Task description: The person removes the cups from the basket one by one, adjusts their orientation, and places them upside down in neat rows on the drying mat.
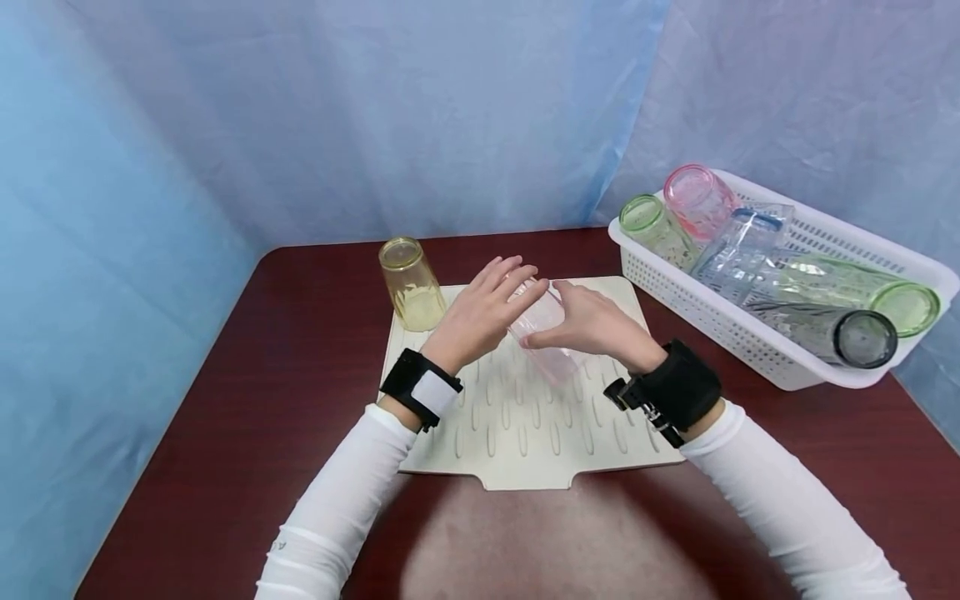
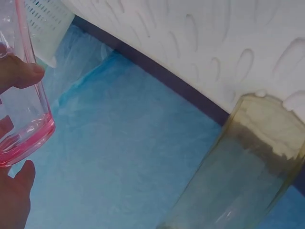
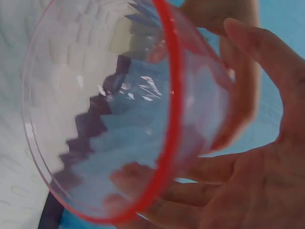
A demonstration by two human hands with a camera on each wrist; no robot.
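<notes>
A clear pink drinking glass (image 1: 546, 321) is held tilted above the ridged cream mat, its base up towards my left hand. Through the right wrist view its open red-edged rim (image 3: 175, 95) faces the camera. My left hand (image 1: 486, 312) grips the base end with its fingers over the top; some fingers are hidden. From the other side my right hand (image 1: 596, 323) curls thumb and fingers about the glass. Beside the left hand a yellow glass (image 1: 411, 279) stands mouth down on the mat's back left corner; it also shows large in the left wrist view.
The cream drying mat (image 1: 480, 433) lies on a dark red table (image 1: 300, 375). At the right stands a white perforated basket (image 1: 712, 321) with several glasses, among them pink (image 1: 701, 200), green (image 1: 903, 304) and grey (image 1: 866, 337) ones. Blue cloth (image 1: 420, 117) hangs behind.
</notes>
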